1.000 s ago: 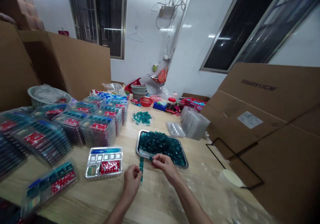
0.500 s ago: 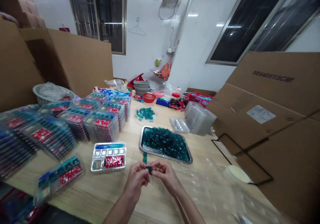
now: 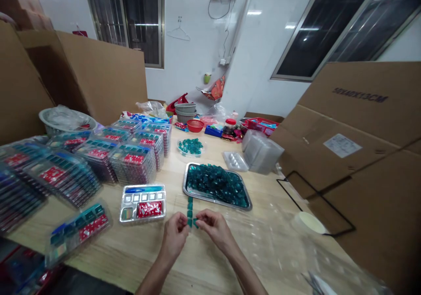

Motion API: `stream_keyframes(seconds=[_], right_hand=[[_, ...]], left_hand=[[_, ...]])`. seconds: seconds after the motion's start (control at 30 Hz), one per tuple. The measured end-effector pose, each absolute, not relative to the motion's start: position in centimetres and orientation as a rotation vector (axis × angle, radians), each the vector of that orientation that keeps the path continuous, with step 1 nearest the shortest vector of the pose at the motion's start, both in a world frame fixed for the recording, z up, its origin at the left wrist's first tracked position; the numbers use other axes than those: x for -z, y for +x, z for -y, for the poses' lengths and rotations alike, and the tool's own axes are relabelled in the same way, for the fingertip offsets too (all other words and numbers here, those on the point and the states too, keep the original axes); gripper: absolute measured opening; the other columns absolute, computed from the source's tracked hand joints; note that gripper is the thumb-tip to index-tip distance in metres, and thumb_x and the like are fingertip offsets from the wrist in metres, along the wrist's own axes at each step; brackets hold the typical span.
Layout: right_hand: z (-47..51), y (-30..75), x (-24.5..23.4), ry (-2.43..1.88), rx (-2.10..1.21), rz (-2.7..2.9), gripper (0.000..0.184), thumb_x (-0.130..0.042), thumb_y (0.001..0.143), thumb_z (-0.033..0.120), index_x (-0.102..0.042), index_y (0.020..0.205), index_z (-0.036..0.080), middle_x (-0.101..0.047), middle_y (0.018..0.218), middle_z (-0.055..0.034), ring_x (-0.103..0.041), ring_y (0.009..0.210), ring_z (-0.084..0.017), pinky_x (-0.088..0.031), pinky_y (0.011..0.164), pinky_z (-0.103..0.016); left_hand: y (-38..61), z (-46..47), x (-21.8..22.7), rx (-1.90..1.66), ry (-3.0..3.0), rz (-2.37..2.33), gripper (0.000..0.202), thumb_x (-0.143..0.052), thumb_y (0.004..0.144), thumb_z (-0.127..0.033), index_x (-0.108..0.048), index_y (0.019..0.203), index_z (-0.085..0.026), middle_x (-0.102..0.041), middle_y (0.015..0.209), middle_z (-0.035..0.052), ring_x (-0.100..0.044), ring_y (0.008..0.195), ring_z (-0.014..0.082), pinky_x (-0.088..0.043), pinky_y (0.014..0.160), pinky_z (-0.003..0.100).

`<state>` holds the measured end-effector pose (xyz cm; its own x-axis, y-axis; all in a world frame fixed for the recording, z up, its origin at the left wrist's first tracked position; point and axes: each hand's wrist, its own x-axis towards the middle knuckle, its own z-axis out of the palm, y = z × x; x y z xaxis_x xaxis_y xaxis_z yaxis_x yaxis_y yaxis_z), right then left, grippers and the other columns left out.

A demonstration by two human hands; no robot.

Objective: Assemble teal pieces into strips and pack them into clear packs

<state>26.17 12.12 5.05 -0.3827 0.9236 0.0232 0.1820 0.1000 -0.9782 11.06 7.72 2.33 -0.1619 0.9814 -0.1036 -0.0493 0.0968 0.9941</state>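
My right hand (image 3: 214,229) pinches a small teal green translucent tile (image 3: 196,223) between thumb and fingertips. Just across from it, my left hand (image 3: 176,232) has its fingers closed together; what they hold, if anything, is hidden. Between the two hands runs a short column of teal tiles (image 3: 190,206), lying flat on the table. Behind my right hand a metal tray (image 3: 244,206) bears a heap of the same dark teal pieces (image 3: 215,185). Left of my hands lies a clear blister tray (image 3: 126,216) with a blue pen (image 3: 144,189) and a red patterned packet (image 3: 149,208).
Stacks of filled blister trays (image 3: 133,165) crowd the left side. A shallow dish of teal pieces (image 3: 190,146) stands behind the metal tray. Empty clear trays (image 3: 261,152) are stacked at the right, before a large cardboard box (image 3: 355,167). A tape roll (image 3: 309,223) lies at the right edge.
My hands were together on a dark teal piece; now they are apart, with a tile in my right fingertips. More of the teal column shows between them.
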Motion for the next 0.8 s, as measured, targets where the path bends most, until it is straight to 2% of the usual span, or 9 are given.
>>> stream_keyframes(seconds=[0.07,0.13,0.27,0.47,0.8], right_hand=[[-12.2,26.1,-5.1,-1.188,-1.122,1.824,0.009,-0.065,0.071,0.024,-0.064,0.071,0.015,-0.058,0.067,-0.0013,-0.051,0.061,-0.014,-0.037,0.057,-0.025],[-12.0,25.8,-5.2,-1.205,-0.997,1.971,0.002,-0.062,0.072,0.017,-0.063,0.070,0.016,-0.057,0.068,-0.0010,-0.052,0.063,-0.014,-0.038,0.059,-0.025],[-11.0,24.7,-5.5,-1.185,-0.904,2.153,0.013,-0.057,0.072,0.007,-0.063,0.077,0.018,-0.058,0.074,-0.0011,-0.054,0.069,-0.015,-0.039,0.063,-0.024],[-9.9,23.7,-5.0,-1.224,-0.739,2.416,0.019,-0.050,0.074,0.002,-0.061,0.077,0.017,-0.060,0.083,-0.0031,-0.057,0.078,-0.016,-0.040,0.069,-0.024],[-10.4,23.0,-2.9,-1.190,-0.492,2.587,0.023,-0.045,0.075,0.000,-0.062,0.074,0.014,-0.061,0.079,-0.0059,-0.057,0.073,-0.017,-0.040,0.064,-0.025]], left_hand=[[10.3,-7.8,-1.2,-1.311,1.158,-1.463,0.003,-0.051,0.064,-0.017,-0.052,0.067,-0.017,-0.051,0.060,-0.0027,-0.050,0.054,0.0108,-0.037,0.047,0.019],[9.9,-7.8,-0.4,-1.321,1.247,-1.527,0.007,-0.048,0.064,-0.013,-0.053,0.065,-0.018,-0.052,0.061,-0.0016,-0.051,0.059,0.0121,-0.039,0.052,0.021],[9.7,-7.6,0.1,-1.281,1.327,-1.587,0.013,-0.045,0.062,-0.008,-0.053,0.067,-0.018,-0.055,0.064,-0.0005,-0.054,0.063,0.0143,-0.040,0.060,0.024],[9.8,-7.4,0.0,-1.228,1.383,-1.636,0.019,-0.042,0.061,-0.003,-0.051,0.068,-0.019,-0.054,0.067,0.0003,-0.054,0.067,0.0159,-0.040,0.065,0.026],[10.6,-7.3,-0.5,-1.168,1.478,-1.727,0.019,-0.039,0.067,-0.004,-0.049,0.067,-0.019,-0.053,0.067,0.0013,-0.052,0.067,0.0169,-0.036,0.065,0.027]])
